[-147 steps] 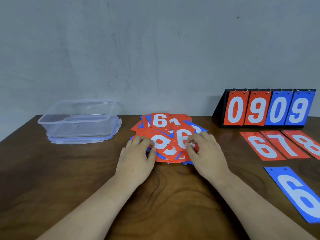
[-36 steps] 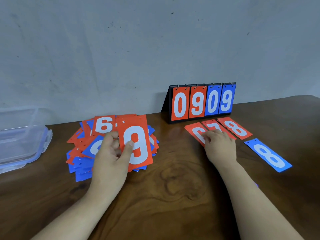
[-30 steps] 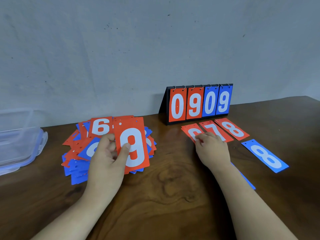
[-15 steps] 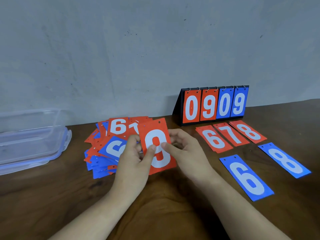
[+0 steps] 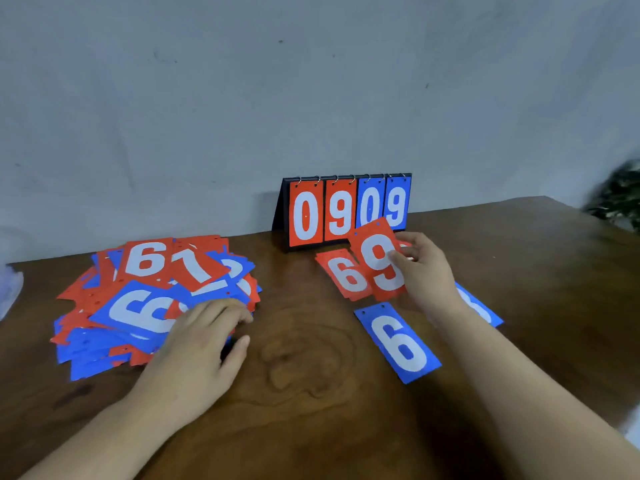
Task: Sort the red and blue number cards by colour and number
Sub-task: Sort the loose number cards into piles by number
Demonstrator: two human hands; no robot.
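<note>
- Red 9 card [image 5: 379, 261]: our right hand [image 5: 427, 271] pinches it over the red 6 card [image 5: 346, 276].
- Mixed card pile [image 5: 138, 299]: our left hand [image 5: 202, 344] rests on its near edge, fingers relaxed.

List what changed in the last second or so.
The red 9 card passed from the left hand to the right hand, which carried it right, over the red row. The left hand returned to the pile. Blue 6 and scoreboard stayed put.

Blue card [image 5: 486, 311] mostly behind right forearm [image 5: 485, 362], container [image 5: 9, 289] cut by left edge, dark blur [image 5: 620, 199] far right.
</note>
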